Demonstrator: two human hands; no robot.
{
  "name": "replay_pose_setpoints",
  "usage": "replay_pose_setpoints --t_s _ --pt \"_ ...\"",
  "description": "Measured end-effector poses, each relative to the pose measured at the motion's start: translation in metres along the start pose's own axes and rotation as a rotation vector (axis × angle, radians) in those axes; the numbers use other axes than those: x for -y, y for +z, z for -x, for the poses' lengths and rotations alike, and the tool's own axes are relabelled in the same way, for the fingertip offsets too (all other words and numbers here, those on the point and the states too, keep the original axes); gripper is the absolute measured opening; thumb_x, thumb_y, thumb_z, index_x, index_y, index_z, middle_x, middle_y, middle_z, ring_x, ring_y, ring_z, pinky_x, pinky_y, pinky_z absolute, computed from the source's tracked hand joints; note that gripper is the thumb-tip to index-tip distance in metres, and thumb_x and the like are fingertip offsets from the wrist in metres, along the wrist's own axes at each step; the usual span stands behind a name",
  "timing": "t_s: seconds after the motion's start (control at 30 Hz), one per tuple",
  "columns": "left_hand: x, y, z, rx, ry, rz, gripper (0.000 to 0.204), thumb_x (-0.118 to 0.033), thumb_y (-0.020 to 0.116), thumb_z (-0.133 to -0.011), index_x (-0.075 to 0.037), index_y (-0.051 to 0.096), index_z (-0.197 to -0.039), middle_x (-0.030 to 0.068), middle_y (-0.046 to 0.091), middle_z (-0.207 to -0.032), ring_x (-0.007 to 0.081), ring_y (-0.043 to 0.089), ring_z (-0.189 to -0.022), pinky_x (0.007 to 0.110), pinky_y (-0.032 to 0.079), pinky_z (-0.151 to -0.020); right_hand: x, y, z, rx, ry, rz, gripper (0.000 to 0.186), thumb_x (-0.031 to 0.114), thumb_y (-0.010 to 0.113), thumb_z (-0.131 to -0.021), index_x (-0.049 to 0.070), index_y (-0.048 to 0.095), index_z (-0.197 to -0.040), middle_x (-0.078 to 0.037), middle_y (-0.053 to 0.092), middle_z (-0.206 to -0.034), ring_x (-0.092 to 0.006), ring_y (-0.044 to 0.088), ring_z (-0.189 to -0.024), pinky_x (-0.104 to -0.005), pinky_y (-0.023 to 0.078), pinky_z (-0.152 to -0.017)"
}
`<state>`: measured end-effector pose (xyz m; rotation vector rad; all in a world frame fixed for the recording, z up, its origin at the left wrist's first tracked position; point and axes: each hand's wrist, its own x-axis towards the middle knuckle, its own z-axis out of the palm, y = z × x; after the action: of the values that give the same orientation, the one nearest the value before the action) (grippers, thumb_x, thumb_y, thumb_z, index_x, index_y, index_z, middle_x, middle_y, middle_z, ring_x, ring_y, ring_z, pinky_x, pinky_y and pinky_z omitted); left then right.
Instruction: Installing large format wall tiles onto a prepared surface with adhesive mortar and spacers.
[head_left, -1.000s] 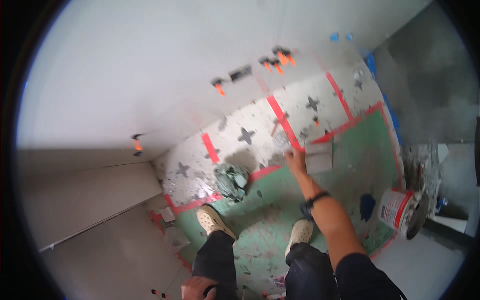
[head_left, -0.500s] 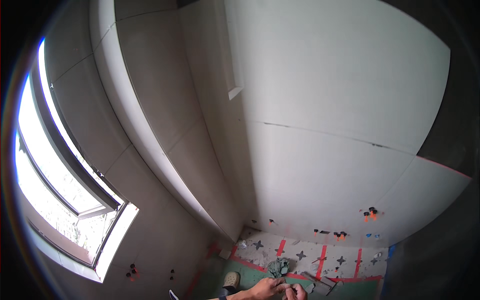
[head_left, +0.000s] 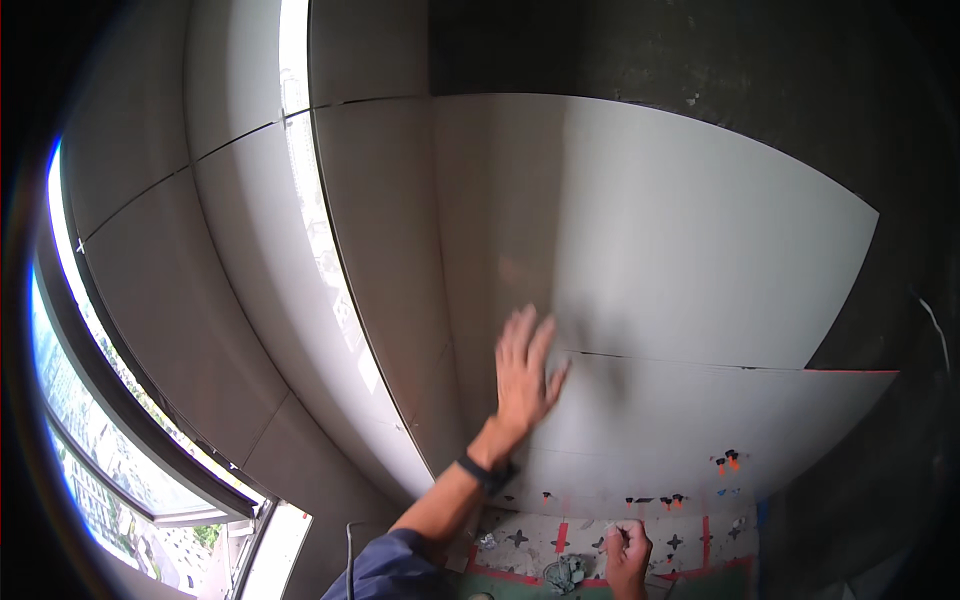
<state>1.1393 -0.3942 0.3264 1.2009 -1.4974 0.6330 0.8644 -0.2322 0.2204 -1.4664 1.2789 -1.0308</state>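
My left hand is raised toward the large pale grey wall panel, fingers spread and nothing in it. Its shadow falls on the panel just to the right; whether the palm touches the surface I cannot tell. A thin dark joint runs sideways beside the thumb, above a lower panel. Lower down and to the right, my right hand is closed, fingertips pinched against the thumb. Anything held there is too small to make out. A dark band circles my left wrist.
Window at left. Orange-plugged pipe outlets poke from the lower wall. Below, a crumpled grey-green cloth or bag lies by a strip with red tape and dark cross shapes. Bare dark wall borders the panel above.
My hands were together low over the floor; they are now apart. The left has risen to the wall with fingers spread. The view has tilted upward, showing the panel's top edge.
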Motion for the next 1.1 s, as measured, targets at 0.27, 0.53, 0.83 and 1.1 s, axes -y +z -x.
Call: replay_pose_setpoints --t_s 0.27,0.53,0.83,1.1 --pt "0.093 0.014 -0.178 -0.160 0.148 -0.472 0.066 -0.045 0.059 -0.098 -0.024 0.038 -0.156 0.0241 0.019 -0.165 0.0496 0.017 -0.151 0.065 0.011 -0.120 -0.026 0.024 -0.046 -0.139 -0.519 0.059 0.009 0.004 0.066 -0.093 -0.001 0.058 -0.094 -0.010 0.058 -0.070 -0.0160 0.053 -0.059 -0.0318 0.047 -0.058" --pt "0.096 0.001 -0.198 -0.294 0.350 -0.555 0.061 -0.045 0.056 -0.098 -0.024 0.043 -0.153 0.0248 0.027 -0.162 0.0517 0.025 -0.146 0.066 0.017 -0.117 -0.065 0.069 -0.106 -0.085 -0.486 0.064 0.011 0.007 0.065 -0.097 -0.001 0.057 -0.095 -0.010 0.058 -0.070 -0.0128 0.051 -0.058 -0.0295 0.046 -0.055" --pt "0.091 0.007 -0.188 -0.312 0.349 -0.542 0.059 -0.037 0.056 -0.098 -0.018 0.045 -0.153 0.0279 0.028 -0.161 0.0504 0.023 -0.148 0.065 0.015 -0.119 0.023 0.186 -0.241 -0.237 -0.950 -0.002 0.015 0.001 0.073 -0.086 0.004 0.058 -0.088 -0.008 0.064 -0.067 -0.0237 0.063 -0.052 -0.0334 0.048 -0.050" --pt "0.101 0.009 -0.197 -0.387 0.407 -0.595 0.060 -0.040 0.057 -0.097 -0.020 0.046 -0.152 0.0291 0.034 -0.157 0.0524 0.030 -0.144 0.066 0.020 -0.117 0.057 0.230 -0.291 -0.456 -1.116 0.068 0.020 -0.001 0.074 -0.078 0.007 0.056 -0.082 -0.004 0.061 -0.063 -0.0218 0.060 -0.049 -0.0341 0.045 -0.045"
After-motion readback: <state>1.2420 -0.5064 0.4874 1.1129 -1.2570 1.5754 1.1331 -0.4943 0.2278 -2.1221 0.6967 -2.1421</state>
